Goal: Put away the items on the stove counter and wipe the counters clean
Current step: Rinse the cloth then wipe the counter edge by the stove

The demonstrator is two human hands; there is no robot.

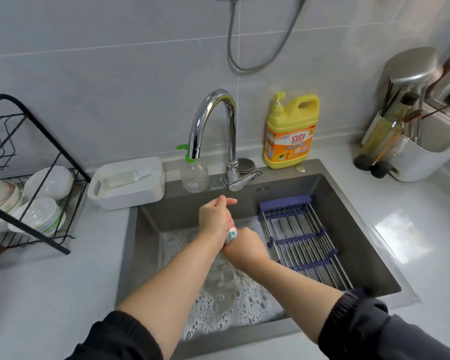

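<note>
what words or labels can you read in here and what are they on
"立白": on the orange label of the yellow dish soap bottle.
Smaller print on that same label: too blurred to read.
White label on the clear spray bottle: too small to read.

Quick tally: there was one sink [151, 216], one faucet [213, 113], one yellow soap jug [291, 136], one clear bottle [195, 178], one white box [130, 188], one blue drain rack [304, 240] and one black dish rack [40, 187]. Two hands, left hand [215, 216] and right hand [246, 245]. The bowls [50, 181] were stacked, so I couldn't count them properly.
</note>
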